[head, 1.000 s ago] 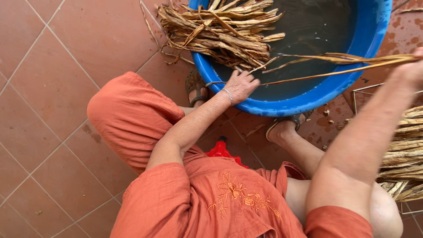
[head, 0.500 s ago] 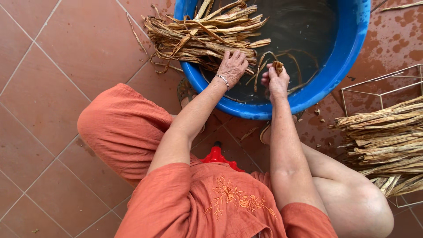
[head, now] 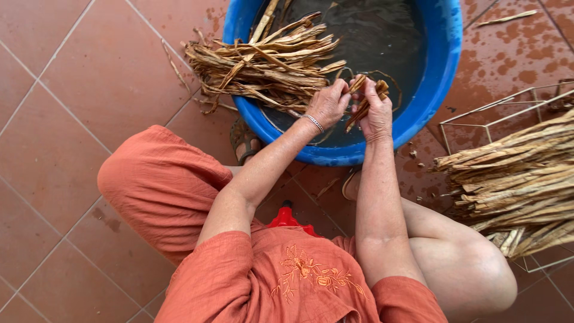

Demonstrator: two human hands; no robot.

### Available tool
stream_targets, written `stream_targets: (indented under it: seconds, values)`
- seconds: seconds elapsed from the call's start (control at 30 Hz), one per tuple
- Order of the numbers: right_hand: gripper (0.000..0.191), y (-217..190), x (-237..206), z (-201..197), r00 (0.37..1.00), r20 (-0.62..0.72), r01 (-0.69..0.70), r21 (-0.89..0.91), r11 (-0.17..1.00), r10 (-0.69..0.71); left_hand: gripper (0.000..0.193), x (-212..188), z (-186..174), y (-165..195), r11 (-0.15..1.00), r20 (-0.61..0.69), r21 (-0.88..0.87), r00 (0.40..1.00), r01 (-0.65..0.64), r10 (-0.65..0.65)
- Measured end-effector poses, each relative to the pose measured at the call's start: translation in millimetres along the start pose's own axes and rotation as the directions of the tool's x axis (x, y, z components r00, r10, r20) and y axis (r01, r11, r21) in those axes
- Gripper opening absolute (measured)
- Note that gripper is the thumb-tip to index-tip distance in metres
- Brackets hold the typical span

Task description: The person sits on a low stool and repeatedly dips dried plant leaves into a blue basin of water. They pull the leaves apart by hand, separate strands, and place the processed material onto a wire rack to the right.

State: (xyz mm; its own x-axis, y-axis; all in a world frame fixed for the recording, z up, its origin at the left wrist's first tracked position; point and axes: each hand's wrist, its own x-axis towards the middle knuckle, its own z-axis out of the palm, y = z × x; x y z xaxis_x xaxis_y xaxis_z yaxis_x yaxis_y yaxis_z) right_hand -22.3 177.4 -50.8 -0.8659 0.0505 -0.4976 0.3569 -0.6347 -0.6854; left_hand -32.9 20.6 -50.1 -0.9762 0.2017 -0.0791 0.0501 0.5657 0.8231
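We squat over the blue basin [head: 445,66] and work a small coil of soaked fibre strips [head: 365,98], holding it just above the dark water at the near rim. Our left hand [head: 327,103] pinches one end of the strips between thumb and fingers, its grip clenched on them. Our right hand [head: 376,113] is closed around the folded bundle just beside it, so both hands are grasping the same strips and nearly touching each other.

We judge the step in hand to be bending or winding the wet strips into a compact bundle. The next move seems to call for a firm hold with one hand while the other draws the loose end around, keeping the strips over the basin so that they stay damp and pliable.

Counting what lies about us: one basin; one heap of strips [head: 269,60] resting across the basin's far-left rim, partly in the water and partly over the tiled floor [head: 78,119]; and one larger stack of dry strips [head: 514,179] well apart to the right, lying on one wire frame [head: 478,113]. The single strips in each pile are too many and too tangled to count. One bracelet [head: 312,122] sits on the left wrist.
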Motion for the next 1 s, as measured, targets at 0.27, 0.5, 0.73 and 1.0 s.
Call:
stream_targets:
  seconds: [0.27, 0.5, 0.73, 1.0]
  values:
    - [0.029, -32, -16, 7, 0.993, 0.106, 0.067, -0.093, 0.993, -0.057, 0.028, 12, 35, 28, 0.992, 0.073, -0.094, 0.994, 0.089, -0.082]
    - [0.021, -21, -3, 5, 0.986, -0.009, 0.165, -0.012, 0.986, -0.165, 0.03, 26, 40, 53, 0.954, 0.059, 0.291, 0.997, -0.067, 0.052]
    - [0.023, -40, 30, -28, 0.942, -0.333, 0.04, 0.25, 0.967, 0.047, 0.027, -4, 41, 68, 0.933, 0.211, 0.336, 0.976, -0.13, 0.06]
    - [0.024, -65, 58, -47, 0.906, -0.42, 0.135, 0.184, 0.974, -0.046, 0.018, -25, 28, 63, 0.943, 0.166, 0.269, 0.974, -0.196, 0.155]
